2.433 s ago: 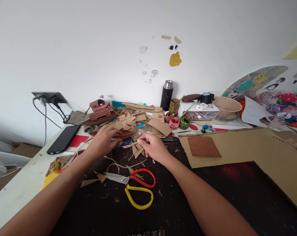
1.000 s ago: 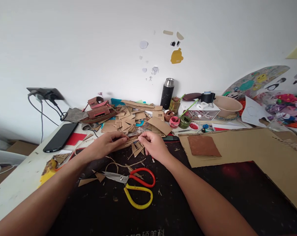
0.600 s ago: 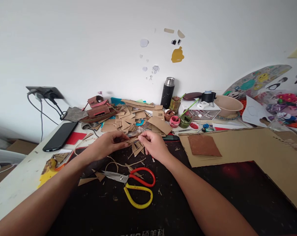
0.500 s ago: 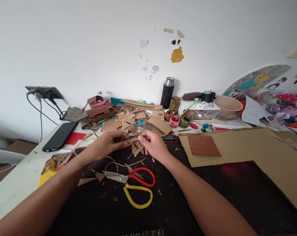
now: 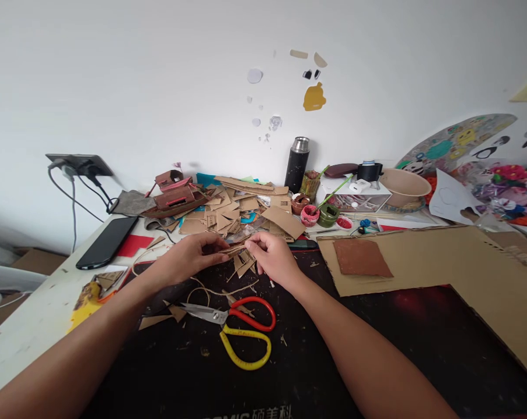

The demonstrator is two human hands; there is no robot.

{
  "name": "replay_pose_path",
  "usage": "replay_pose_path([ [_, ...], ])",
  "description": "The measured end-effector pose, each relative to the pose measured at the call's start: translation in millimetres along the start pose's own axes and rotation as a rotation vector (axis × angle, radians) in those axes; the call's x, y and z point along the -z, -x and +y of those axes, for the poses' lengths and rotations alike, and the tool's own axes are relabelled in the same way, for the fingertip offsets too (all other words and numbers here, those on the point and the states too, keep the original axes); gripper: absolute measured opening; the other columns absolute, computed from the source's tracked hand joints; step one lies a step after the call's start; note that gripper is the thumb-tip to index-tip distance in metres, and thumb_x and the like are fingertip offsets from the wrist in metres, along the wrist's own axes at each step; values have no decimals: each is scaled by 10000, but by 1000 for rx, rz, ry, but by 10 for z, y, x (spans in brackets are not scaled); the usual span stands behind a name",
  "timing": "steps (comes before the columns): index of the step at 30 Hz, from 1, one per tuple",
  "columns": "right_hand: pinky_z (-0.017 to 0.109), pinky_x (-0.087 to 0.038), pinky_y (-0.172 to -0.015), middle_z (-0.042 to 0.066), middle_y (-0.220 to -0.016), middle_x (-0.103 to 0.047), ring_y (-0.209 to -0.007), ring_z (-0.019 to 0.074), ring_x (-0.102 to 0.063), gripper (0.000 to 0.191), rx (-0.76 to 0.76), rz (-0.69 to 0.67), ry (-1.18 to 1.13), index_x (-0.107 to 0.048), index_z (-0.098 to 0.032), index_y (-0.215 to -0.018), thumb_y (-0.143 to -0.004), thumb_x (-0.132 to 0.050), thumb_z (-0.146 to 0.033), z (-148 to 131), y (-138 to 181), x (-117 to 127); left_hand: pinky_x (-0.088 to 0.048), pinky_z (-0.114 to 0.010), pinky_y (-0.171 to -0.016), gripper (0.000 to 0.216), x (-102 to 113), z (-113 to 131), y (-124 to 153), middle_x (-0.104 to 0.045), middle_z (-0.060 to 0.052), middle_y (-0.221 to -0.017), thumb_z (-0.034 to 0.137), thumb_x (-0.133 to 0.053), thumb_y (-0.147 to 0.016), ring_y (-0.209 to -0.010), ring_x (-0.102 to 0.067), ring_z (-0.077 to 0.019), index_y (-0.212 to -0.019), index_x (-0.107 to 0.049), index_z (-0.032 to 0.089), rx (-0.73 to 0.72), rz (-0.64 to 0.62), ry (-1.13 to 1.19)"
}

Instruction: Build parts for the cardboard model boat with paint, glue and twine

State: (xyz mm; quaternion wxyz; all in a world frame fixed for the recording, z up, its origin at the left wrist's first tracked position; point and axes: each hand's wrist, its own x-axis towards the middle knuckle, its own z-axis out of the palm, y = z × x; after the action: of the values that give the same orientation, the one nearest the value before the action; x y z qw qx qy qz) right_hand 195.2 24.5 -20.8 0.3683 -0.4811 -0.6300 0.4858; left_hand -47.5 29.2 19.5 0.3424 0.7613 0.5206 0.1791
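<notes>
My left hand and my right hand meet over the near edge of a heap of cardboard scraps. Both pinch a small brown cardboard strip between fingertips, one hand at each end. A length of twine trails from under my hands across the dark mat. Scissors with one red and one yellow handle lie on the mat just below my hands.
A large cardboard sheet carrying a brown square covers the right side. A black phone lies at the left. A black flask, paint pots and a bowl stand along the wall.
My left hand drew back from the scrap heap toward my right hand, and both now pinch the small strip. Over the last second the hands barely moved.
</notes>
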Motion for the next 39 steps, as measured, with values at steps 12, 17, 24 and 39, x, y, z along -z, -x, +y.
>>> replay_pose_path([
  [12,265,-414,-487,-71,-563,-577,-409,138,-574,150,2,-1,4,-648,-240,-910,-1057,-623,-262,29,-7,-4,-551,-319,-797,485,11,48,2,-803,-42,-982,708,-646,-921,-912,-710,-249,-1013,-799,257,-45,0,-34],
  [17,269,-432,-506,-72,-542,-567,-410,140,-578,159,4,1,27,-648,-235,-901,-1057,-623,-257,20,-10,4,-534,-316,-763,536,18,69,4,-794,-37,-952,743,-610,-933,-891,-699,-251,-1014,-799,248,-35,0,-42],
  [24,263,-437,-515,-74,-539,-568,-402,135,-573,168,-4,3,31,-657,-229,-895,-1057,-622,-250,26,-17,1,-523,-313,-789,514,9,-8,-24,-800,-30,-975,700,-568,-981,-922,-704,-253,-1029,-791,239,-49,11,-80],
  [39,273,-418,-486,-59,-558,-601,-403,150,-581,137,4,11,34,-667,-234,-917,-1047,-634,-264,83,-30,-20,-539,-336,-804,499,-1,-8,-49,-802,-39,-994,708,-705,-875,-931,-714,-266,-1057,-794,253,10,-36,-19],
])
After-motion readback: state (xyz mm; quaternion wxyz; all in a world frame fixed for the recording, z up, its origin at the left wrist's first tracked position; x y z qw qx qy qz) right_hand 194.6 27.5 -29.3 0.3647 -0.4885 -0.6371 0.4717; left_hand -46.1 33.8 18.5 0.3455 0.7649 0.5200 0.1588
